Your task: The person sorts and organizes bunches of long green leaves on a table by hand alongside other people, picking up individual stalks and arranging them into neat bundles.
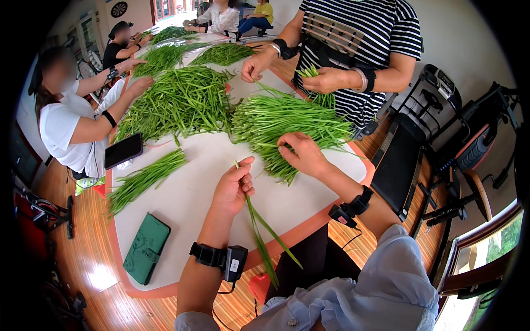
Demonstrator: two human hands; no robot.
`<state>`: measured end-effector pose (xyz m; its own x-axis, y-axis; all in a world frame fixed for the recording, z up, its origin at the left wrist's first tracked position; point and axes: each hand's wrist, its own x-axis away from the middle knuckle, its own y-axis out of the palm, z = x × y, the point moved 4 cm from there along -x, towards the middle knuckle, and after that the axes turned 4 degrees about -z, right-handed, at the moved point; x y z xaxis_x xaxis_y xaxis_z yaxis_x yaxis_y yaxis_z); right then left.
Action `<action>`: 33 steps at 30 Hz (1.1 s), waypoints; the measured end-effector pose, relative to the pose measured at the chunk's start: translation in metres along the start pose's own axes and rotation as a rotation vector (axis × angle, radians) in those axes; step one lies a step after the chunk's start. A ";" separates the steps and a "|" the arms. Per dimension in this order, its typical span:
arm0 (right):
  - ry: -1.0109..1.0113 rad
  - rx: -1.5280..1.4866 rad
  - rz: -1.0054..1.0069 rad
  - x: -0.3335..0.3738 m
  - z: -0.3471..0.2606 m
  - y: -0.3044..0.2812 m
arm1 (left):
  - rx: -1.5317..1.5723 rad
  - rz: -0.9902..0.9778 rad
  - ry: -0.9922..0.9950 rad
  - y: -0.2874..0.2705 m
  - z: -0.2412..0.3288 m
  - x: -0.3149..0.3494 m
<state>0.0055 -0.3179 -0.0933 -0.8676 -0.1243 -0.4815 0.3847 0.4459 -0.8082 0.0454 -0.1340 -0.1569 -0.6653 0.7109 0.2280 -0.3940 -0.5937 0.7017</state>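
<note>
Between the thumb and fingers of my left hand [234, 187] are a few long garlic chives [255, 226], pale ends up, with the green leaves hanging toward the table's near edge. My right hand [302, 154] is at the near side of a large heap of garlic chives [287, 121], fingers curled in a pinch on its stalks. Exactly which stalks it grips is partly hidden. To the left of my left hand, a smaller bundle of garlic chives [149, 179] lies on the white table [201, 165].
A green phone case [147, 248] and a black phone [123, 150] lie on the left of the table. Another heap of chives [179, 102] spreads farther back. Across from me, a person in stripes [353, 55] holds chives; others sit leftward. A treadmill [398, 160] stands right.
</note>
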 end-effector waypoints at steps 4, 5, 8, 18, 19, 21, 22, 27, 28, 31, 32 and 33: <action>0.012 -0.155 -0.045 0.000 -0.021 0.007 | -0.004 -0.007 0.038 0.007 0.001 0.001; 0.014 -0.180 -0.059 0.002 -0.026 0.010 | -0.003 -0.013 0.052 0.009 0.001 0.001; -0.035 -0.167 -0.040 0.010 -0.048 0.019 | -0.010 -0.084 0.065 0.007 0.001 -0.001; 0.358 -0.488 -0.647 0.065 -0.037 -0.013 | 0.102 0.147 0.144 -0.008 0.002 -0.004; 0.378 -0.504 -0.848 0.068 -0.035 -0.016 | 0.116 0.160 0.145 -0.007 0.005 -0.003; 0.400 -0.523 -0.688 0.065 -0.027 -0.022 | 0.145 0.170 0.137 -0.007 0.006 -0.002; 0.409 -0.530 -0.605 0.062 -0.022 -0.025 | 0.160 0.165 0.129 -0.006 0.007 -0.003; 0.037 -0.017 -0.018 0.026 0.001 -0.012 | 0.110 0.090 0.086 -0.008 0.005 -0.003; 0.019 0.055 0.000 0.020 0.002 -0.005 | 0.087 0.097 0.086 -0.007 0.005 -0.002; 0.007 0.248 0.026 0.010 0.003 0.009 | 0.027 0.098 0.063 -0.005 0.006 -0.001; 0.018 0.276 0.020 0.009 0.004 0.013 | 0.011 0.097 0.052 -0.006 0.007 -0.001; 0.030 0.306 0.015 0.008 0.005 0.015 | 0.003 0.089 0.045 -0.006 0.007 -0.001</action>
<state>0.0058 -0.3166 -0.1114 -0.8684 -0.0915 -0.4874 0.4703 0.1597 -0.8679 0.0527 -0.1288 -0.1566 -0.7253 0.6376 0.2594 -0.3299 -0.6527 0.6820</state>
